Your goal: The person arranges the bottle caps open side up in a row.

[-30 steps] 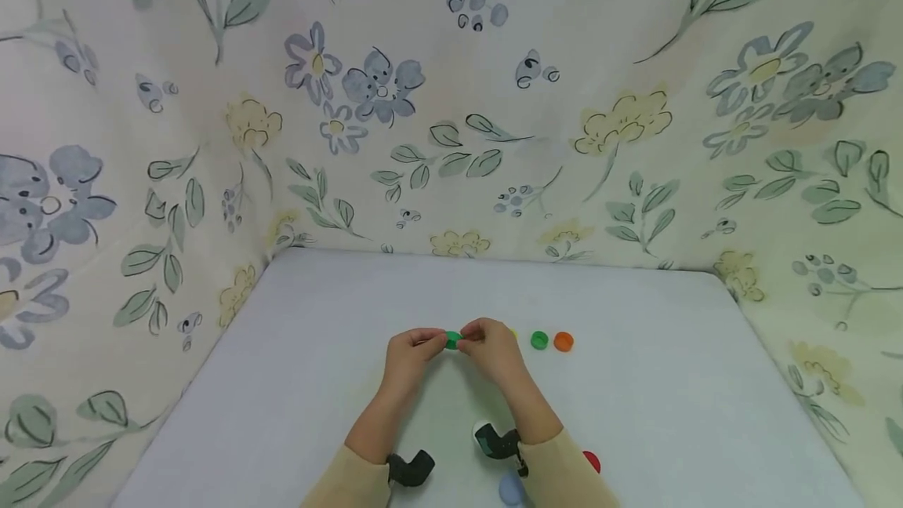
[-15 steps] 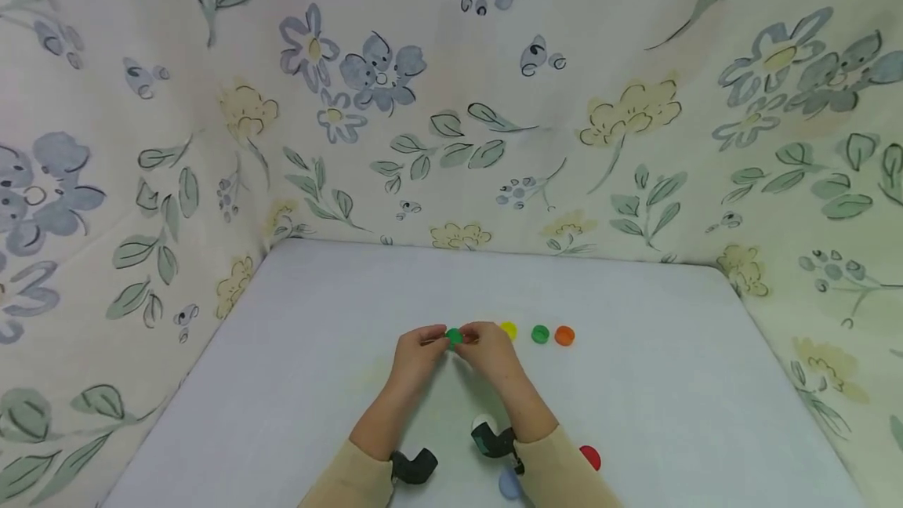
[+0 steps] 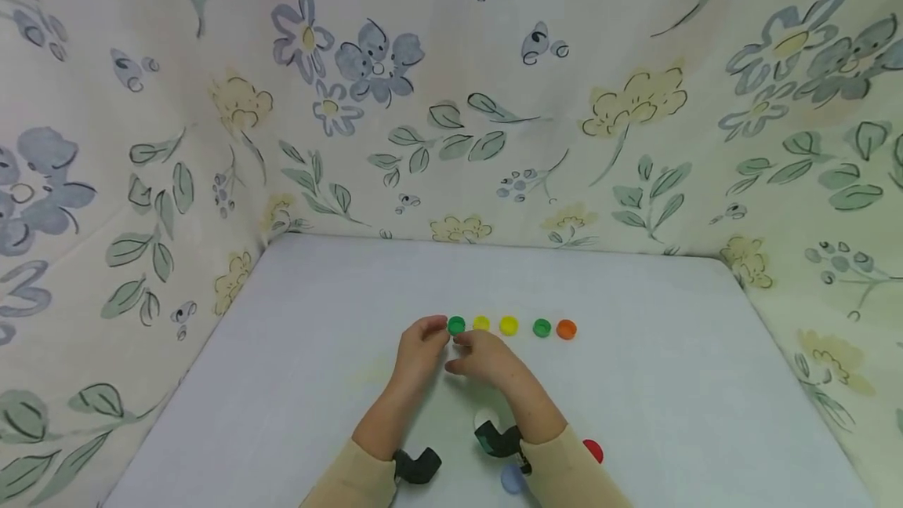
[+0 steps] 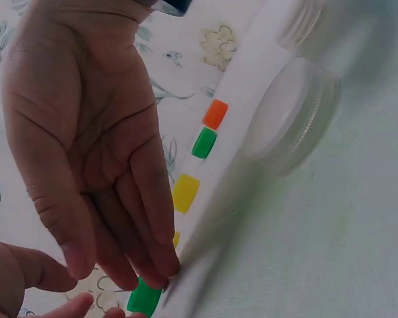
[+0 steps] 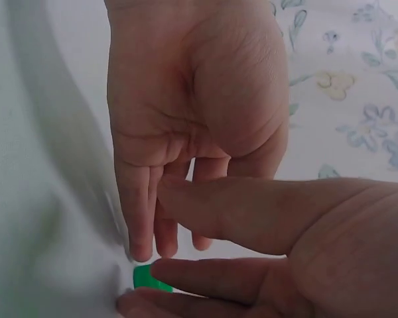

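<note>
A green bottle cap (image 3: 456, 325) lies at the left end of a row of caps on the white table. My left hand (image 3: 421, 351) is beside it, with straight fingertips at the cap's left edge; whether they touch it I cannot tell. Just in front of the cap is my right hand (image 3: 488, 357), its thumb and fingers parted with nothing held. In the left wrist view the right hand (image 4: 96, 126) hangs over the row, and the green cap (image 4: 144, 298) shows partly behind its fingertips. Fingers partly cover the green cap (image 5: 146, 278) in the right wrist view.
Rightward the row continues with two yellow caps (image 3: 509, 325), another green cap (image 3: 542, 328) and an orange cap (image 3: 567, 329). Nearer lie a white lid (image 3: 485, 417), a light blue disc (image 3: 513, 479) and a red disc (image 3: 592, 451), partly behind the right sleeve. Flowered cloth (image 3: 451, 147) surrounds the table.
Both hands held the green cap between their fingers; now it lies on the table at the row's left end. The right hand has let go and drawn back towards me, uncovering the yellow caps.
</note>
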Demonstrator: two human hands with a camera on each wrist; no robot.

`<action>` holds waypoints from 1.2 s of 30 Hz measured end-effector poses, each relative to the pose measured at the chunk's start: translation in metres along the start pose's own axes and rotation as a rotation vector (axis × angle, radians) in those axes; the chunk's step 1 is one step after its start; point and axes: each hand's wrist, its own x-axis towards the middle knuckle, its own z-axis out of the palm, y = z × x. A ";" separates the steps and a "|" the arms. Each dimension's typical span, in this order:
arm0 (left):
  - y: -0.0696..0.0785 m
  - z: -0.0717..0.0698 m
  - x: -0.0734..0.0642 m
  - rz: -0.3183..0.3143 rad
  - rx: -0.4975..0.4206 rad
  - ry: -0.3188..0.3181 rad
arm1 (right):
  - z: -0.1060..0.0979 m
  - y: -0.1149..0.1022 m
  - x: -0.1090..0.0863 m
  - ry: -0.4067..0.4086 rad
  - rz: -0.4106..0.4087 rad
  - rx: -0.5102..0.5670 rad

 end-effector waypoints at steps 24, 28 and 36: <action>0.014 -0.004 -0.018 0.139 0.055 -0.006 | -0.029 0.023 -0.021 0.022 -0.117 0.120; 0.015 -0.006 -0.026 0.118 -0.024 -0.159 | -0.043 0.049 -0.040 0.065 -0.154 0.177; 0.005 0.009 -0.039 0.111 0.063 -0.468 | -0.058 0.097 -0.086 0.196 -0.083 0.247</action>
